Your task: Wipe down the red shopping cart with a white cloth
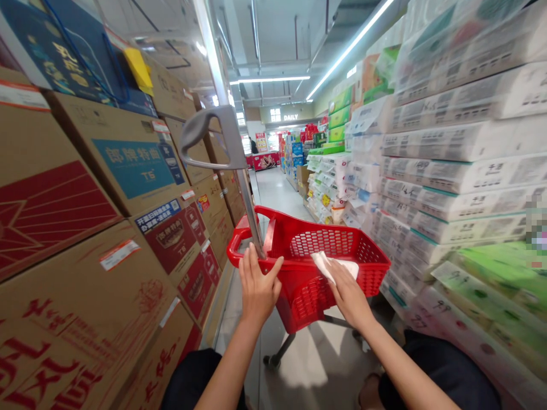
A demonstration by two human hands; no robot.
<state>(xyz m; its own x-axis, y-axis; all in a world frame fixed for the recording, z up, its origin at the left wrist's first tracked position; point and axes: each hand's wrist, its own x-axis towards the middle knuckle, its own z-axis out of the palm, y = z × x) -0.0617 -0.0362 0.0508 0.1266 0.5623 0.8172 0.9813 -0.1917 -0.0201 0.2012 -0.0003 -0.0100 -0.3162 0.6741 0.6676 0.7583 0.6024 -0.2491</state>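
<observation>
A red plastic shopping cart (299,290) with perforated sides stands in front of me on dark legs with casters. Its metal pole (249,202) rises at the left end to a grey loop handle (231,136). My left hand (258,287) lies with fingers spread on the cart's rim, by the foot of the pole. Over the near rim, my right hand (345,287) presses a folded white cloth (351,267) against the red plastic. Whether the cloth is paper or fabric I cannot tell. The part of it under my palm is hidden.
Stacked cardboard cartons (128,171) wall off the left side closely. On the right rise tall piles of wrapped tissue packs (461,165), with green packs (496,285) lower down. A tiled aisle floor (273,191) runs ahead between them. My knees flank the cart.
</observation>
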